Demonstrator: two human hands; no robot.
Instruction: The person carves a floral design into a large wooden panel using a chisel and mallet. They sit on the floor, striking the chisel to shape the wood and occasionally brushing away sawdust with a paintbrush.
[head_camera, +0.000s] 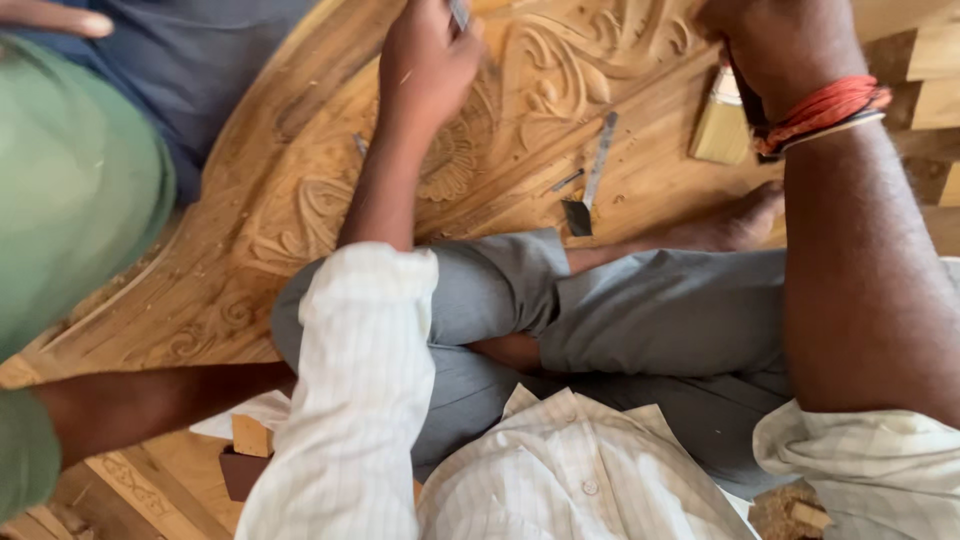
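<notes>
Striped white shirt sleeves (350, 400) and grey trousers (640, 330) fill the near view, the person sitting cross-legged on a big carved wooden panel (300, 200). At the far edge the left hand (428, 60) is closed round a slim metal tool (460, 14) whose tip meets the carved leaf pattern, while the right hand (775, 45), wrist banded with red thread, is closed on a wooden mallet (722, 125) to the right of it. A spare chisel (592, 185) lies between the two hands and nearer, long axis running near to far, closer to the left hand.
</notes>
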